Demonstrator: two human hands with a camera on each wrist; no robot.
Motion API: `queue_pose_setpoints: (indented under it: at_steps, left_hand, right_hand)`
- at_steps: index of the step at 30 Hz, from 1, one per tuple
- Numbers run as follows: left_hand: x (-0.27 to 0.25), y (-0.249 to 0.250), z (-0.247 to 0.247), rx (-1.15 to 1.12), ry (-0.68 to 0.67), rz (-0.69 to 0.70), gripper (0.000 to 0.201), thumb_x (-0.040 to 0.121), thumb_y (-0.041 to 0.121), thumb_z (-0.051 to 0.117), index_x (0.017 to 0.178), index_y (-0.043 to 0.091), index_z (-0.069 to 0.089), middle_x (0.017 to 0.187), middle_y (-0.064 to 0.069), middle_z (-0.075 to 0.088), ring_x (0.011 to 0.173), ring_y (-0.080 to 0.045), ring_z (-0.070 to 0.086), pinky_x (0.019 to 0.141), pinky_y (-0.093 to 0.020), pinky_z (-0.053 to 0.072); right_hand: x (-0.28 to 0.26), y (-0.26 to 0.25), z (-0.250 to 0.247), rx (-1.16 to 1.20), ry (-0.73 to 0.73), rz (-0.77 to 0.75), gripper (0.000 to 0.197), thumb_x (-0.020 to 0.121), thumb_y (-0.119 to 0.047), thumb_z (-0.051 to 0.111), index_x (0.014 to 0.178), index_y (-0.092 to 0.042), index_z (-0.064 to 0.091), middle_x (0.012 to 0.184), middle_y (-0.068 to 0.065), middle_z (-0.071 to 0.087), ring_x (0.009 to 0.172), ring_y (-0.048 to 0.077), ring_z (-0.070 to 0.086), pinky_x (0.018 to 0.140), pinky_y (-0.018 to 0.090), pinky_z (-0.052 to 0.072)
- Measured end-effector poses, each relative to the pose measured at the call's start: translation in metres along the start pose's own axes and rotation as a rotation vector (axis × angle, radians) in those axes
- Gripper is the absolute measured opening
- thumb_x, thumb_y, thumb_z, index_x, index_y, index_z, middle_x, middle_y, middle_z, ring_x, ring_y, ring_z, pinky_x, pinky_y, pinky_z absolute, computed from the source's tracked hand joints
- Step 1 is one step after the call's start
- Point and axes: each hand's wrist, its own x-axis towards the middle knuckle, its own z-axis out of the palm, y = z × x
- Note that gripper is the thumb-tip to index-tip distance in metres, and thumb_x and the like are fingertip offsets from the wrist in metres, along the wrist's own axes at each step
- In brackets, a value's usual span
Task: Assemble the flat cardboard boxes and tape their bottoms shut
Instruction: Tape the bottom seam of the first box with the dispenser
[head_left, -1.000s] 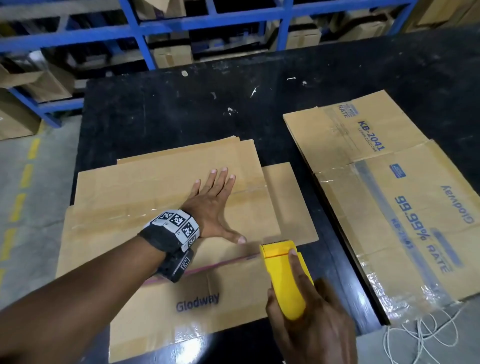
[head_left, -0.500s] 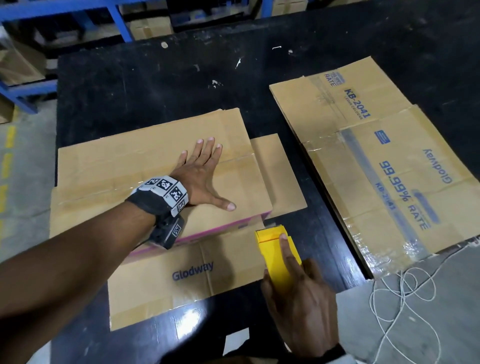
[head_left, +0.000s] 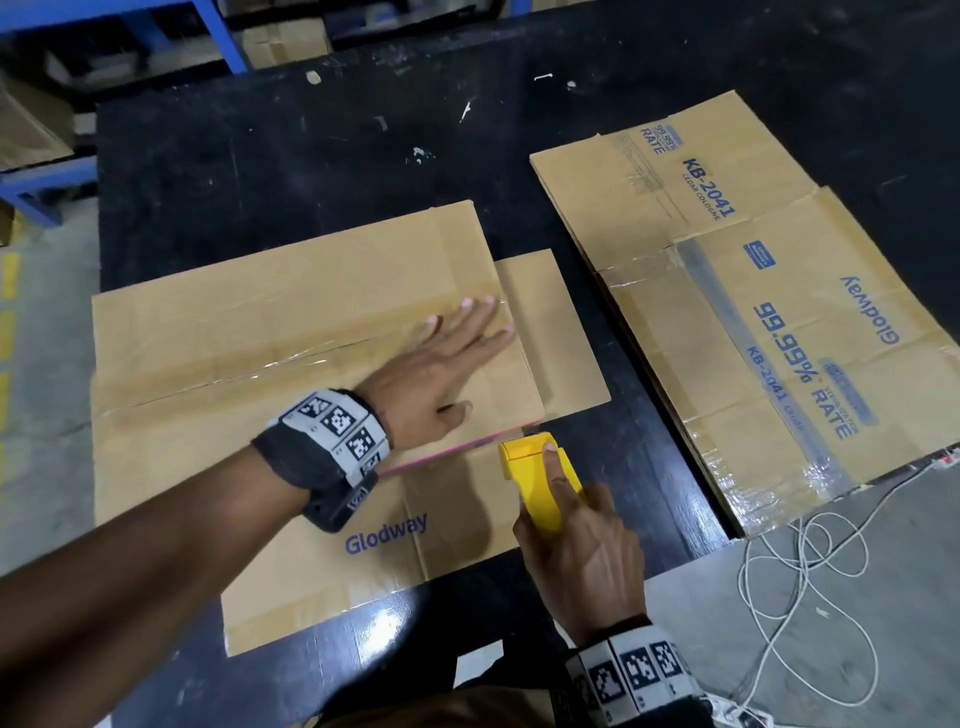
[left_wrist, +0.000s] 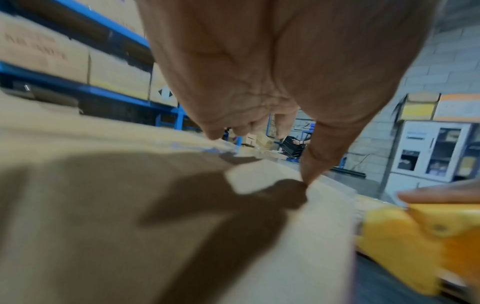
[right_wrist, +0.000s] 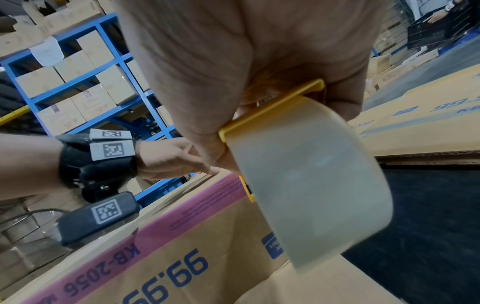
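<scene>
A cardboard box (head_left: 270, 332) stands bottom-up on the black table (head_left: 311, 156), with clear tape (head_left: 234, 371) along its seam. My left hand (head_left: 452, 364) lies flat on the box top (left_wrist: 116, 205), its fingers reaching the right edge. My right hand (head_left: 576, 551) grips a yellow tape dispenser (head_left: 540, 478), forefinger along its top, its nose at the box's near right corner. In the right wrist view the tape roll (right_wrist: 311, 181) hangs beside the box's pink-striped side (right_wrist: 161, 224). The left wrist view shows the dispenser (left_wrist: 405, 242) at the lower right.
A stack of flat taped cardboard boxes (head_left: 753, 312) lies on the table's right side, reaching its near edge. A white cable (head_left: 810, 571) is coiled on the floor at the right. Blue shelving (right_wrist: 85, 82) with cartons stands behind the table.
My left hand has slid to the right along the taped seam, from the middle of the box top to its right edge. The dispenser stays at the near right corner.
</scene>
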Motion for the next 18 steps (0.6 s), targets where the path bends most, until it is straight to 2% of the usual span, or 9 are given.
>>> queue_pose_setpoints:
  at_steps: [1, 2, 4, 6, 8, 11, 14, 16, 18]
  left_hand:
    - [0.0, 0.006, 0.006, -0.01, -0.032, 0.024, 0.098, 0.096, 0.03, 0.064, 0.165, 0.032, -0.006, 0.169, 0.004, -0.028, 0.154, -0.014, -0.029, 0.127, -0.046, -0.013]
    - [0.0, 0.01, 0.011, 0.019, -0.065, 0.024, 0.093, 0.098, 0.035, 0.057, 0.164, 0.032, -0.008, 0.168, 0.004, -0.028, 0.153, -0.013, -0.03, 0.127, -0.047, -0.014]
    - [0.002, 0.01, 0.019, 0.121, -0.082, -0.022, 0.091, 0.099, 0.058, 0.042, 0.163, 0.03, -0.016, 0.167, 0.004, -0.031, 0.152, -0.012, -0.034, 0.127, -0.05, -0.013]
    - [0.004, 0.011, 0.017, 0.141, -0.097, -0.066, 0.097, 0.094, 0.073, 0.034, 0.162, 0.03, -0.02, 0.166, 0.005, -0.034, 0.151, -0.012, -0.036, 0.127, -0.05, -0.012]
    - [0.008, 0.011, 0.018, 0.155, -0.097, -0.116, 0.104, 0.091, 0.078, 0.039, 0.162, 0.029, -0.02, 0.166, 0.005, -0.035, 0.15, -0.012, -0.037, 0.126, -0.05, -0.015]
    - [0.01, 0.029, 0.026, 0.126, -0.056, -0.168, 0.109, 0.087, 0.079, 0.046, 0.164, 0.027, -0.009, 0.169, 0.004, -0.027, 0.154, -0.014, -0.031, 0.125, -0.054, -0.014]
    - [0.019, 0.036, 0.031, 0.136, 0.055, -0.239, 0.098, 0.089, 0.073, 0.049, 0.163, 0.025, 0.006, 0.173, 0.003, -0.009, 0.158, -0.019, -0.017, 0.126, -0.059, -0.007]
    - [0.02, 0.038, 0.031, 0.123, 0.096, -0.251, 0.094, 0.088, 0.07, 0.052, 0.161, 0.026, 0.012, 0.173, 0.002, 0.0, 0.159, -0.019, -0.011, 0.126, -0.059, -0.004]
    - [0.017, 0.039, 0.026, 0.049, 0.117, -0.253, 0.097, 0.084, 0.07, 0.059, 0.16, 0.028, 0.016, 0.172, 0.003, 0.003, 0.16, -0.017, -0.008, 0.127, -0.058, -0.003]
  right_hand:
    - [0.002, 0.002, 0.002, 0.002, 0.006, 0.006, 0.079, 0.089, -0.06, 0.047, 0.157, -0.044, 0.011, 0.098, 0.002, 0.046, 0.074, 0.031, 0.062, 0.061, 0.039, 0.047]
    - [0.004, 0.005, 0.006, 0.014, 0.001, 0.011, 0.077, 0.089, -0.06, 0.045, 0.156, -0.044, 0.012, 0.098, 0.003, 0.047, 0.074, 0.031, 0.062, 0.063, 0.039, 0.049]
    - [0.007, 0.017, 0.018, -0.002, -0.08, 0.059, 0.072, 0.085, -0.061, 0.042, 0.153, -0.043, 0.023, 0.097, 0.004, 0.057, 0.079, 0.03, 0.064, 0.068, 0.04, 0.052]
    - [-0.002, 0.035, 0.03, 0.022, -0.139, 0.104, 0.064, 0.083, -0.062, 0.04, 0.144, -0.042, 0.04, 0.092, 0.003, 0.066, 0.084, 0.028, 0.067, 0.069, 0.037, 0.052]
    - [-0.011, 0.051, 0.031, 0.137, -0.075, 0.12, 0.061, 0.083, -0.065, 0.041, 0.139, -0.043, 0.05, 0.081, 0.002, 0.063, 0.076, 0.025, 0.065, 0.064, 0.034, 0.049]
    - [-0.01, 0.062, 0.018, 0.258, -0.02, 0.204, 0.071, 0.078, -0.074, 0.043, 0.131, -0.031, 0.061, 0.083, 0.002, 0.062, 0.073, 0.021, 0.061, 0.068, 0.032, 0.047]
    - [0.006, 0.059, -0.003, 0.353, 0.061, 0.145, 0.077, 0.076, -0.079, 0.042, 0.142, -0.041, 0.05, 0.094, 0.001, 0.062, 0.084, 0.02, 0.063, 0.077, 0.04, 0.054]
    - [0.012, 0.056, -0.016, 0.381, 0.135, 0.084, 0.07, 0.079, -0.073, 0.052, 0.144, -0.048, 0.045, 0.095, -0.001, 0.06, 0.083, 0.015, 0.061, 0.074, 0.038, 0.053]
    - [0.015, 0.051, -0.03, 0.466, 0.209, 0.038, 0.063, 0.081, -0.062, 0.065, 0.141, -0.049, 0.049, 0.095, -0.002, 0.059, 0.082, 0.011, 0.06, 0.071, 0.039, 0.055]
